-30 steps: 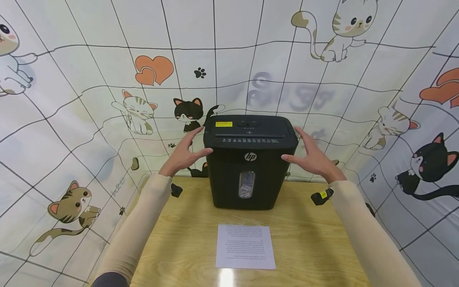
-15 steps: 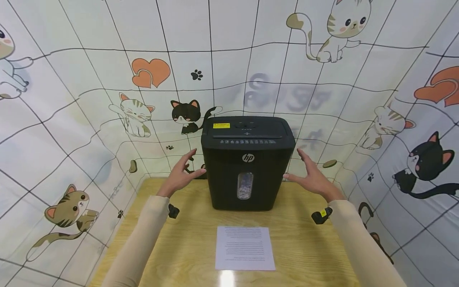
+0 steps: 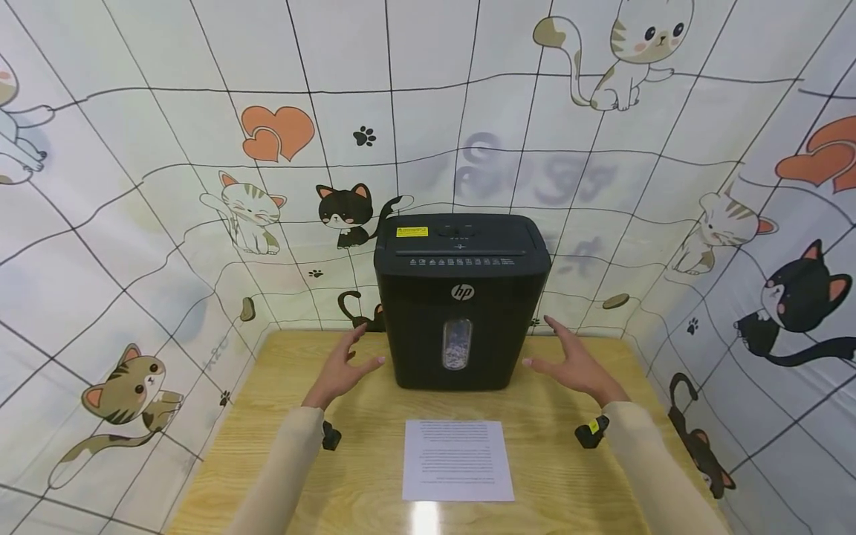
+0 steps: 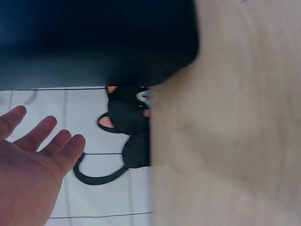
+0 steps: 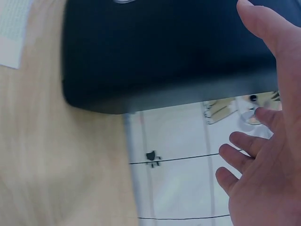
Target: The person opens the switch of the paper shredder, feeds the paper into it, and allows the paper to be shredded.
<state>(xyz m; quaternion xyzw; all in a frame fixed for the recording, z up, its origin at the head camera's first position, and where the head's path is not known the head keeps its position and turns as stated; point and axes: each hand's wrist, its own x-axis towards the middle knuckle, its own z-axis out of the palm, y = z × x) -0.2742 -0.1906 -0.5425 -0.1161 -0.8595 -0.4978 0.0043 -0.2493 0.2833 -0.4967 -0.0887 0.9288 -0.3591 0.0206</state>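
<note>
A black HP paper shredder (image 3: 495, 327) stands upright at the back of the table, paper scraps showing through its small front window (image 3: 458, 345). To its left my left hand (image 3: 339, 373) hovers with fingers spread and nothing in it. My right hand (image 3: 574, 365) mirrors it on the other side, thumb toward the shredder's lower front and palm facing in. In the right wrist view, the right thumb (image 5: 263, 23) overlaps the dark casing (image 5: 164, 52). The left wrist view shows the left fingers (image 4: 44, 134) apart from the shredder's edge. A printed sheet of paper (image 3: 458, 461) lies flat in front.
The light wooden table (image 3: 361, 475) ends at a white sheet (image 3: 428, 111) with cat drawings and grid lines, which encloses the back and both sides. Small black wrist cameras (image 3: 591, 432) hang at the cuffs.
Both hands have come down from the shredder's upper sides to near its base, moving off it and toward me. The shredder and the paper stay in place.
</note>
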